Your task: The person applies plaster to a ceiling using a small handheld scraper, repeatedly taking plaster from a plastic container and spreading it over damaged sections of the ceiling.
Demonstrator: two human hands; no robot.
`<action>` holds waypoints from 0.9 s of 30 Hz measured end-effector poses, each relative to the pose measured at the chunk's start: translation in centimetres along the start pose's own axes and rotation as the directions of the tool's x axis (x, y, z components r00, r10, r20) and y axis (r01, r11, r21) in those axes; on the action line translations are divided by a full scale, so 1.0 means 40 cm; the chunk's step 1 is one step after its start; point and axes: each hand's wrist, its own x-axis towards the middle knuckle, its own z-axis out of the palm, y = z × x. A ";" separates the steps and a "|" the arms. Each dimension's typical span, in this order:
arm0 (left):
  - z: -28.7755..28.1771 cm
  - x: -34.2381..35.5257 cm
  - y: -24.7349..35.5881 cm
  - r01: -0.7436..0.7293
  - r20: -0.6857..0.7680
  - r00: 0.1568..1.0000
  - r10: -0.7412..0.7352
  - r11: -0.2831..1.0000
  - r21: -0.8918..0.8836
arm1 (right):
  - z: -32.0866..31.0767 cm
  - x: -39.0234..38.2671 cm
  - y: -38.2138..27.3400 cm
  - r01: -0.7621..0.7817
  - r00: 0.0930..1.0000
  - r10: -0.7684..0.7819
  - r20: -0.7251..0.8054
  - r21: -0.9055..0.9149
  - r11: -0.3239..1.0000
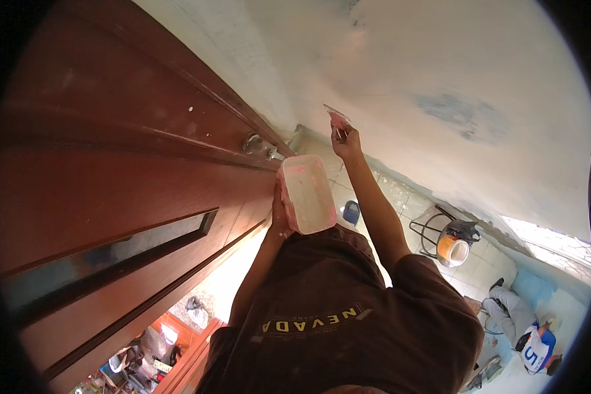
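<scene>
I have the left hand (280, 213) gripping a cloudy, pinkish plastic box (293, 197) and the right hand (348, 142) pinching a flat red scraper (339, 119) near the pale wall (400, 52), which looks mostly done except one blue-gray patch (463, 117).

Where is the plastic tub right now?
In the head view, near the middle, the plastic tub is held in the left hand, to the right of the silvery door handle.

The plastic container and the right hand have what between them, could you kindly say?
In the head view, only tiled floor shows between the plastic container and the right hand.
</scene>
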 end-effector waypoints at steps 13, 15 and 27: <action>0.056 0.052 -0.014 0.042 0.141 0.989 -0.035 0.998 -0.048 | 0.206 -0.253 -0.215 0.051 0.992 -0.082 0.095 0.295 0.954; 0.076 0.076 -0.031 0.076 0.159 0.985 -0.071 0.997 -0.025 | 0.242 -0.337 -0.276 0.055 0.984 -0.108 0.142 0.332 0.942; 0.081 0.088 -0.033 0.100 0.202 0.976 -0.085 0.993 -0.067 | 0.289 -0.517 -0.252 0.337 0.885 -0.361 0.294 0.132 0.932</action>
